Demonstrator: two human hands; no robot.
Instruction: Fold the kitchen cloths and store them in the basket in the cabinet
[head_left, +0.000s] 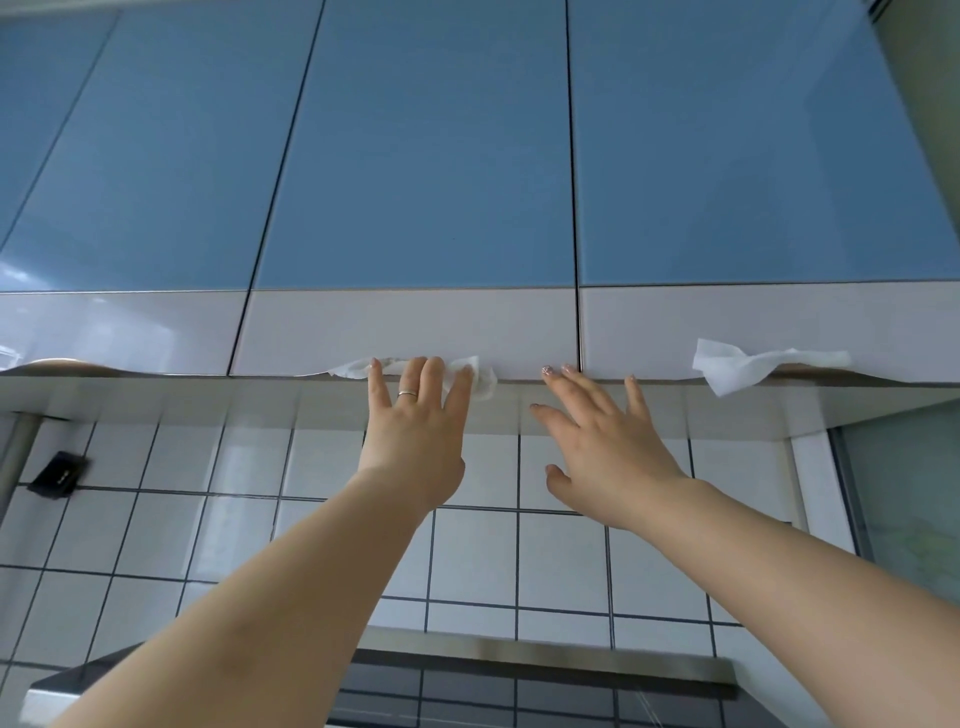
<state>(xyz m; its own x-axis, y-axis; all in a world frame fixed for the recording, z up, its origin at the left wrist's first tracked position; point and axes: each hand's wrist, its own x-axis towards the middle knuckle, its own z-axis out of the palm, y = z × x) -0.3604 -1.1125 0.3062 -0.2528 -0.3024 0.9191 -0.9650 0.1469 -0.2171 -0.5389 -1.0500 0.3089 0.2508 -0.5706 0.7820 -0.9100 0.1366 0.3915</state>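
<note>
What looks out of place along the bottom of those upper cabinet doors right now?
Two white cloths are wedged at the doors' lower edge instead of stored inside. One crumpled cloth sits under the middle door, where the left hand touches it. Another cloth hangs from the right door. Both doors look shut.

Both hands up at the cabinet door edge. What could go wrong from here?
1. The left hand rests its straight fingers on the white cloth tucked at the middle door bottom edge; pulling the door may drop the cloth.
2. The right hand only has fingertips at the seam, so the grip looks weak and may slip.
3. A second cloth hangs from the right door and could fall if jolted.
</note>
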